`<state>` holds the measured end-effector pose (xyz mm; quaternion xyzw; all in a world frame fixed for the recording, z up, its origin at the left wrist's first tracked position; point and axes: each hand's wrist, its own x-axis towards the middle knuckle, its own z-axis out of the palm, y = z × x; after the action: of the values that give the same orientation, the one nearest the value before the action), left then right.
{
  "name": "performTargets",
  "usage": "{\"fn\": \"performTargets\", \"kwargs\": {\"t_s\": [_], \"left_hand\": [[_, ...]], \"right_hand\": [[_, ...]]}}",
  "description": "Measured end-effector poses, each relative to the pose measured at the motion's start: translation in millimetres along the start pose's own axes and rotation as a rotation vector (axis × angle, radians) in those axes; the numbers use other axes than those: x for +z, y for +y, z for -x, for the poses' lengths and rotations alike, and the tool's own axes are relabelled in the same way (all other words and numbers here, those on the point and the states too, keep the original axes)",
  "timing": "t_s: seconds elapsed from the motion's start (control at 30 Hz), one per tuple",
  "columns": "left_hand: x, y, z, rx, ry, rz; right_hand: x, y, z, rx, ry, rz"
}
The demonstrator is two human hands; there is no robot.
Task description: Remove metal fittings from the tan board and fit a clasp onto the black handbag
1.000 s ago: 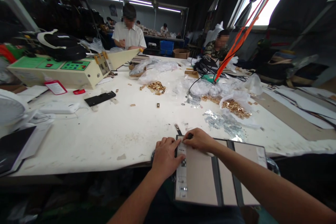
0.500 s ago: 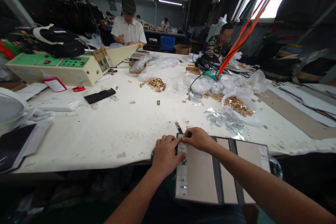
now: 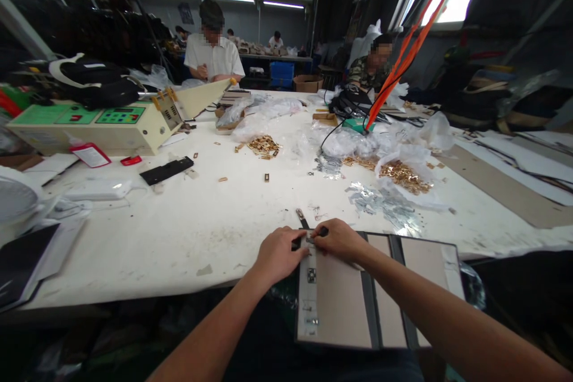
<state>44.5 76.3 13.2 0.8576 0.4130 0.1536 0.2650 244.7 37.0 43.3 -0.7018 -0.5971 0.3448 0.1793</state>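
Observation:
An open grey-edged folder (image 3: 340, 292) with beige panels lies at the white table's near edge. A white strip along its left panel carries small metal pieces (image 3: 311, 275). My right hand (image 3: 339, 240) pinches a small dark item (image 3: 323, 231) at the folder's top edge. My left hand (image 3: 278, 255) curls over a small black piece (image 3: 296, 243) at the same edge, close to my right hand. A slim metal clip (image 3: 302, 218) lies on the table just above both hands. The exact shape of the held items is hidden by my fingers.
On the white table (image 3: 179, 239) lie scattered brass pieces, a gold heap (image 3: 263, 145), a plastic bag of gold parts (image 3: 403, 176) and silver foil scraps (image 3: 380, 203). A cream machine (image 3: 89, 122) stands at the left. Orange straps (image 3: 403, 59) hang at the right. Co-workers sit beyond.
My left hand has drawn back down and left from the folder's strip, showing more of its metal pieces. The view has shifted slightly, and my right hand stays near the top edge.

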Motion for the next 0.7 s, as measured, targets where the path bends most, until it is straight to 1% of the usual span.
{"fn": "performTargets", "kwargs": {"t_s": [0.17,0.27,0.33,0.43,0.5,0.57,0.63,0.7], "left_hand": [[-6.8,5,-14,-0.188,-0.051,0.075],[-10.9,6,-27,-0.228,-0.09,0.079],[-12.7,6,-37,-0.252,-0.142,0.11],[-12.5,4,-49,-0.321,-0.268,0.212],[-10.8,4,-53,-0.38,-0.352,0.287],[-8.8,3,-55,-0.423,-0.397,0.346],[-7.0,1,-57,-0.447,-0.404,0.386],[-5.7,-1,-58,-0.462,-0.399,0.416]], "right_hand": [[2,3,-1,0.005,0.085,0.078],[4,5,-1,-0.004,0.095,0.093],[4,7,-2,-0.017,0.097,0.094],[3,10,-4,-0.044,0.088,0.076],[1,11,-5,-0.052,0.073,0.047],[-3,11,-5,-0.059,0.064,0.01],[-10,10,-3,-0.08,0.082,-0.07],[-21,7,2,-0.1,0.162,-0.235]]}}
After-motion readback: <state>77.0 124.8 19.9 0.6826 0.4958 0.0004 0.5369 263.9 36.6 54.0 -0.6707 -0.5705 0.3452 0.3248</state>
